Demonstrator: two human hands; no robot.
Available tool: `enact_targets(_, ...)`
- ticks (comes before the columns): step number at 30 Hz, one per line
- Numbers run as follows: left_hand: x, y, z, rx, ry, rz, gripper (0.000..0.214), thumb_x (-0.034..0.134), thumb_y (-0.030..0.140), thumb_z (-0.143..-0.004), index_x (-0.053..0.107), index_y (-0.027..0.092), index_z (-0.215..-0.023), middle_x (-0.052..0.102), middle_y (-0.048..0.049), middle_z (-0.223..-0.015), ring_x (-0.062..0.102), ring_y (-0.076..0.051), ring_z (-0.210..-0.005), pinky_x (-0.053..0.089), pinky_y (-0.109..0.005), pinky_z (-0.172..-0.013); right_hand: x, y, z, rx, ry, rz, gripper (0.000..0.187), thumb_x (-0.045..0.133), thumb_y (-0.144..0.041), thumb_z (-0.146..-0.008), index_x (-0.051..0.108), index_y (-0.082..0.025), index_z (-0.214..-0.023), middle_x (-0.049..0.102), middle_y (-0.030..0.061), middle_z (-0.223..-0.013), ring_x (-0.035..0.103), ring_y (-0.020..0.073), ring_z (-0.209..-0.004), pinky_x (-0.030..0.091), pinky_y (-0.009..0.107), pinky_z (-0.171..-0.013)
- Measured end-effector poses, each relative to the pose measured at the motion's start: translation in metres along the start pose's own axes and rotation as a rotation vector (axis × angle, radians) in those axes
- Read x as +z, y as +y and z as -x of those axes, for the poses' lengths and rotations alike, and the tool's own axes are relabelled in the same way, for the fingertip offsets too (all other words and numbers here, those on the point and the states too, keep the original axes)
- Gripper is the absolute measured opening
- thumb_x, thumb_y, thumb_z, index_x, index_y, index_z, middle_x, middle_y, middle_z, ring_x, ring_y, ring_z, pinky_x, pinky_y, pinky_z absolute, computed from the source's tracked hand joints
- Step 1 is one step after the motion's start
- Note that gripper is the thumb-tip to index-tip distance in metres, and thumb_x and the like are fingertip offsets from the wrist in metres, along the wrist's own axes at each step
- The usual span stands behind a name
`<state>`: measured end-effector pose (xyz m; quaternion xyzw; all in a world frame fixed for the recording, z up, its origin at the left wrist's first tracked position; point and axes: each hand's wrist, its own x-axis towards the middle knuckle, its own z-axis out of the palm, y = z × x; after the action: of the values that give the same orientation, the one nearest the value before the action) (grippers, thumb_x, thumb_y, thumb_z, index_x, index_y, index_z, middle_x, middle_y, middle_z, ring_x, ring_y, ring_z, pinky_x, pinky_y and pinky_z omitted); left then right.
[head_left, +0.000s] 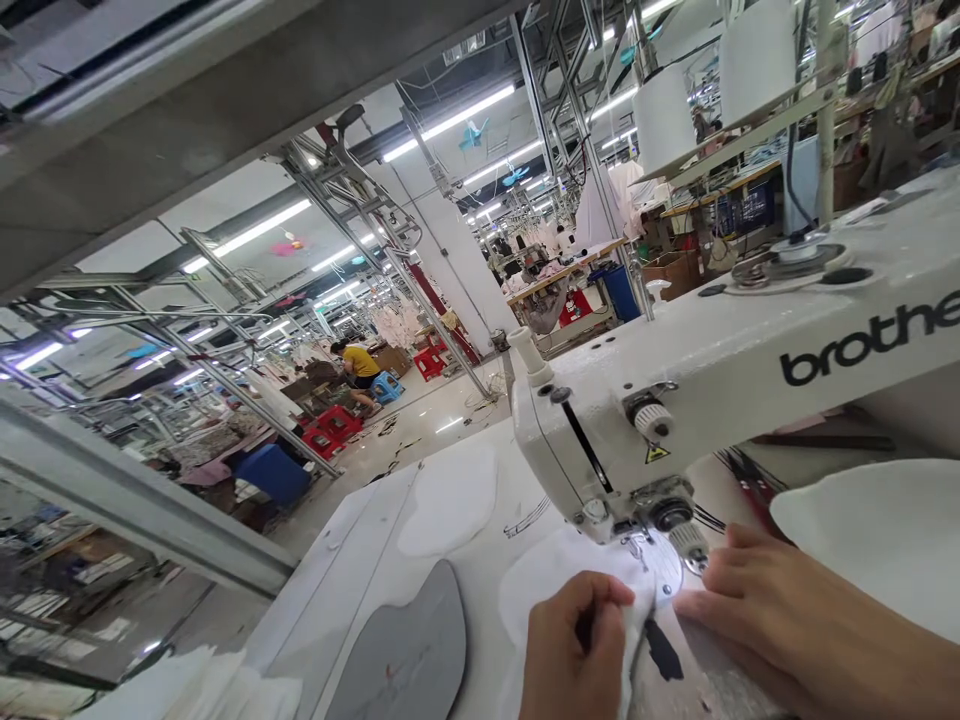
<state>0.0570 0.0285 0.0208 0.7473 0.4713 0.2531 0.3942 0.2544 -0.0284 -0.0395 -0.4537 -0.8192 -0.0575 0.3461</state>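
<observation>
My left hand (574,640) is closed, thumb and index finger pinching the edge of a white fabric piece (536,570) that lies under the head of a white sewing machine (585,440). The lit needle area (660,565) sits just beyond those fingertips. My right hand (780,600) is to the right of the needle plate, its fingers curled together below the machine's lower dial (686,540). Whatever is between the right fingertips, if anything, is hidden. Left of my left hand, a grey curved template (412,650) rests on the table.
Another white fabric piece (450,500) lies farther back on the white table (360,540). White cloth (195,685) is piled at lower left. A large white piece (877,530) lies beneath the machine arm. Thread cones (664,120) stand above. A person in yellow (360,362) sits across the aisle.
</observation>
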Motion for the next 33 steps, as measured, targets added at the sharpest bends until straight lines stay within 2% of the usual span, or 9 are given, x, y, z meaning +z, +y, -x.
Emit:
enact_targets(5,0.001,0.002,0.001,-0.012,-0.003,-0.010,0.010,0.053,0.022,-0.074,0.058,0.015,-0.079,0.039,0.0060,-0.056,0.032,-0.010,-0.052,0.025,-0.022,-0.052,-0.003,-0.003,-0.001,0.000,-0.030,-0.004,0.030,0.026,-0.004,-0.090,0.052,-0.018,-0.088,0.045,0.0012,-0.073,0.046,0.0203,-0.064,0.023,0.035,-0.065)
enact_targets(9,0.002,-0.001,0.001,0.004,0.006,-0.040,0.012,0.054,0.022,-0.073,0.057,0.016,-0.083,0.037,0.0072,-0.056,0.032,-0.010,-0.052,0.025,-0.022,-0.051,-0.002,-0.003,0.000,0.016,0.000,-0.003,0.032,0.027,-0.004,-0.089,0.054,-0.019,-0.089,0.049,0.0018,-0.074,0.049,0.0200,-0.067,0.031,0.040,-0.075)
enact_targets(14,0.005,-0.003,0.001,0.037,0.029,-0.044,0.012,0.056,0.028,-0.075,0.055,0.017,-0.081,0.037,0.0076,-0.056,0.031,-0.009,-0.051,0.024,-0.022,-0.051,-0.001,-0.004,0.001,0.047,0.015,0.098,0.013,0.048,-0.023,-0.093,0.056,-0.020,-0.083,0.048,0.0014,-0.068,0.048,0.0181,-0.061,0.039,0.035,-0.071)
enact_targets(18,0.005,-0.001,0.001,0.086,0.061,-0.041,0.009,0.055,0.026,-0.077,0.056,0.018,-0.074,0.038,0.0068,-0.055,0.033,-0.009,-0.052,0.026,-0.022,-0.052,-0.007,-0.006,-0.003,0.054,0.041,0.138,0.016,0.051,-0.032,-0.095,0.056,-0.020,-0.084,0.047,0.0004,-0.066,0.047,0.0172,-0.060,0.040,0.032,-0.069)
enact_targets(23,0.007,-0.002,0.000,0.155,0.112,-0.044,0.006,0.056,0.019,-0.076,0.057,0.018,-0.070,0.041,0.0065,-0.055,0.037,-0.009,-0.051,0.030,-0.021,-0.052,-0.016,-0.006,-0.006,0.008,0.014,0.107,0.010,0.047,-0.022,-0.095,0.056,-0.019,-0.090,0.050,0.0010,-0.072,0.049,0.0170,-0.063,0.038,0.031,-0.066)
enact_targets(26,0.011,-0.007,0.003,0.202,0.151,-0.092,0.003,0.056,0.017,-0.076,0.057,0.019,-0.074,0.047,0.0056,-0.056,0.041,-0.010,-0.049,0.032,-0.020,-0.050,-0.015,-0.006,-0.004,-0.040,-0.038,0.088,0.022,0.033,-0.010,-0.093,0.053,-0.018,-0.092,0.050,0.0021,-0.077,0.050,0.0184,-0.066,0.036,0.033,-0.066)
enact_targets(29,0.016,-0.013,0.006,0.408,0.265,-0.236,0.008,0.054,0.014,-0.077,0.057,0.021,-0.080,0.058,0.0033,-0.063,0.051,-0.012,-0.053,0.038,-0.021,-0.053,-0.015,-0.005,-0.005,-0.047,-0.078,0.100,0.028,0.026,-0.005,-0.090,0.051,-0.018,-0.087,0.048,0.0021,-0.074,0.051,0.0197,-0.064,0.035,0.035,-0.064)
enact_targets(31,0.019,-0.016,0.007,0.653,0.351,-0.370,0.013,0.051,0.009,-0.078,0.055,0.022,-0.080,0.061,0.0022,-0.066,0.054,-0.013,-0.056,0.040,-0.024,-0.058,-0.017,-0.005,-0.008,-0.072,-0.137,0.112,0.025,0.028,-0.006,-0.090,0.049,-0.018,-0.082,0.047,0.0012,-0.071,0.051,0.0185,-0.061,0.035,0.035,-0.063)
enact_targets(33,0.023,-0.017,0.006,0.878,0.414,-0.504,0.017,0.049,0.004,-0.078,0.052,0.021,-0.075,0.059,0.0026,-0.060,0.052,-0.013,-0.053,0.037,-0.025,-0.058,-0.021,-0.003,-0.010,-0.084,-0.184,0.119,0.022,0.030,-0.006,-0.090,0.046,-0.019,-0.081,0.046,0.0003,-0.071,0.050,0.0175,-0.060,0.035,0.034,-0.063)
